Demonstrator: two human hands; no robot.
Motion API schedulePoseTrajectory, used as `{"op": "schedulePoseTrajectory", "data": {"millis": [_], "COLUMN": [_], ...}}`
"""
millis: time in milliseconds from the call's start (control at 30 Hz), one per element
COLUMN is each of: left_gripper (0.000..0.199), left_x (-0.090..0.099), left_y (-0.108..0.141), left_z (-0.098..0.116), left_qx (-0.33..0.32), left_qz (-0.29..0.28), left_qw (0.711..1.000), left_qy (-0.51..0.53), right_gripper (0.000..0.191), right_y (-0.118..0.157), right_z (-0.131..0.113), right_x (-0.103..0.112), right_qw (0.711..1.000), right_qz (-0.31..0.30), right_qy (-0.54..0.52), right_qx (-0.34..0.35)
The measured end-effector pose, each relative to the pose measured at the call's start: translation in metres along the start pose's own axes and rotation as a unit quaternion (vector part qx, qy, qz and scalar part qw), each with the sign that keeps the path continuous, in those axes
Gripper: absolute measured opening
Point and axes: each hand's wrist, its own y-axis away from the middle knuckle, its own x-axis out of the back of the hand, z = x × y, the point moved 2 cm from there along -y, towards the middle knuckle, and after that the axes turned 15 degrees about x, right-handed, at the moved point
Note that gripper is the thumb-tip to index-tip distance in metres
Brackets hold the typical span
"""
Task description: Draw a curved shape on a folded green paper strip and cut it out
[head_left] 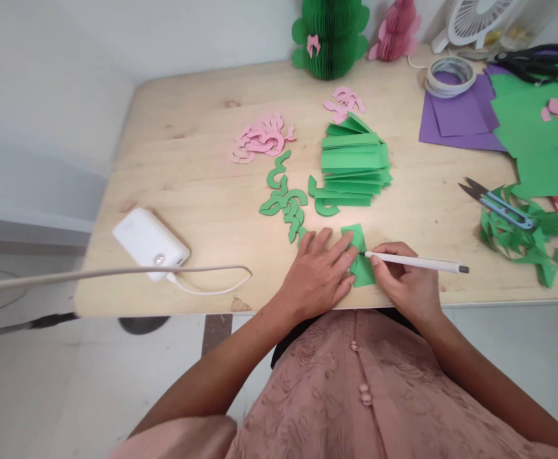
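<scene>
My right hand [409, 280] grips a white pen [419, 261], its tip touching a small green paper piece [365, 272] near the table's front edge. Flat across the left part of that paper lies my left hand [321, 271], fingers stretched out and pressing it down. Just beyond the hands are cut green paper curves [288, 203] and a stack of folded green paper strips [352, 162]. Farther back sit pink cut paper shapes [261, 137] in a loose pile. What lies under my left fingers is partly hidden.
A white power bank [150, 241] with a cable lies at left. At right, blue-handled snips [508, 210] rest on green scraps [513, 245]. Behind are tape rolls [449, 76], black scissors [530, 62], purple paper [460, 118], a green honeycomb ornament [329, 38] and a white fan [479, 22].
</scene>
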Motion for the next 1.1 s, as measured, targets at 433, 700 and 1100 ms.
{"op": "schedulePoseTrajectory", "data": {"millis": [433,700,1100], "left_gripper": [0.044,0.044,0.044], "left_x": [-0.0004,-0.0007,-0.0014], "left_y": [-0.0001,0.0002,0.0005], "left_z": [-0.0004,0.0002,0.0001], "left_qx": [-0.002,-0.002,-0.001], "left_qz": [0.001,0.005,0.009], "left_qw": [1.0,1.0,1.0], "left_qy": [-0.005,-0.004,-0.003], "right_gripper": [0.008,0.006,0.006], "right_y": [0.0025,0.0024,0.0017], "right_z": [0.0017,0.0006,0.0008], "right_x": [0.0009,0.0006,0.0001], "right_qw": [0.998,1.0,1.0], "right_qz": [0.036,0.018,0.007], "right_qy": [0.018,0.005,0.012], "right_qx": [-0.04,-0.015,-0.004]}}
